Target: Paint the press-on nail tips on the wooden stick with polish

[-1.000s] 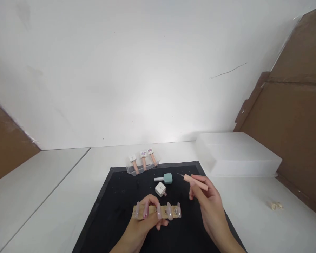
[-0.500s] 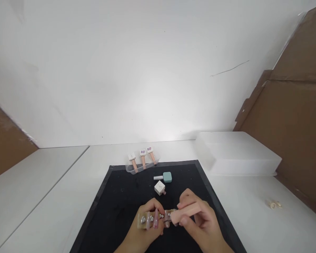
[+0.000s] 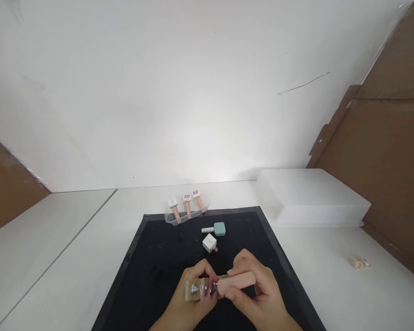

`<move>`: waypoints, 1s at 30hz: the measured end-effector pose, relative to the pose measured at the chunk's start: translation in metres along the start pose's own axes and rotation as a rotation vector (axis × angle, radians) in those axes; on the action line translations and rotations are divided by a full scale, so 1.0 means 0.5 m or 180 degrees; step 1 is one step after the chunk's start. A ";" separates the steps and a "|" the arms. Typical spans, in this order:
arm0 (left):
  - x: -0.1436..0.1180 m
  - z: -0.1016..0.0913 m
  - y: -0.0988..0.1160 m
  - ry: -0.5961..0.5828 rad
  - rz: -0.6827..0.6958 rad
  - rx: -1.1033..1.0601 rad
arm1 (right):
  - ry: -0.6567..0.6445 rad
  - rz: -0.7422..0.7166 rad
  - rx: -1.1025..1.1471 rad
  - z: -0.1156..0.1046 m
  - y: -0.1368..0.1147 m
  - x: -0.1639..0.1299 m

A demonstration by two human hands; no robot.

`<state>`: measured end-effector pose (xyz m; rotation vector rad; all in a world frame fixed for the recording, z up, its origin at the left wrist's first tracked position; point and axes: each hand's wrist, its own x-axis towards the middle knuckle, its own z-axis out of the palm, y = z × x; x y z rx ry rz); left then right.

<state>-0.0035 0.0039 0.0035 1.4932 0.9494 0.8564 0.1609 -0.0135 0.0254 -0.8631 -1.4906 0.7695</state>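
In the head view my left hand (image 3: 189,294) is closed around a see-through yellowish nail tip stand (image 3: 192,289), with pinkish false nails (image 3: 203,288) standing on it. My right hand (image 3: 257,292) pinches a pink nail polish brush cap (image 3: 239,281) between thumb and fingers. Its brush end points left at the false nails and is mostly hidden by the cap and fingers. Just beyond both hands lies a white polish bottle (image 3: 209,242) on its side, its neck bare. A mint-green bottle with a white cap (image 3: 219,229) lies behind it.
A black mat (image 3: 152,262) lies under the hands. At its far edge a clear tray (image 3: 172,221) holds three white bottles with pink caps (image 3: 187,204). To the right are a white box (image 3: 313,197), small cream rings (image 3: 360,263) and brown cardboard (image 3: 386,174). A white wall rises behind.
The brush cap has moved left along the stand and turned flatter, closer to my left fingers. The stand and its false nails have tilted in my left hand.
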 end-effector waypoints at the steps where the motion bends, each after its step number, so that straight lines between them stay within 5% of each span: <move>1: -0.001 0.001 -0.001 -0.0031 -0.0040 -0.0032 | 0.0071 0.0023 0.0011 -0.001 0.001 -0.001; 9: 0.001 0.003 -0.001 0.0024 -0.0096 0.0004 | -0.0241 0.0033 0.0206 -0.002 0.002 -0.001; 15: 0.003 0.006 -0.006 -0.0090 -0.0235 -0.0298 | 0.0137 0.0160 0.0140 -0.003 0.011 -0.006; 19: 0.004 0.006 -0.005 -0.0088 -0.0492 -0.0475 | -0.0020 0.0283 0.0430 -0.001 0.013 -0.008; 30: -0.012 0.003 0.002 -0.0530 -0.1316 -0.1948 | -0.0011 0.0738 0.0488 -0.005 0.011 -0.018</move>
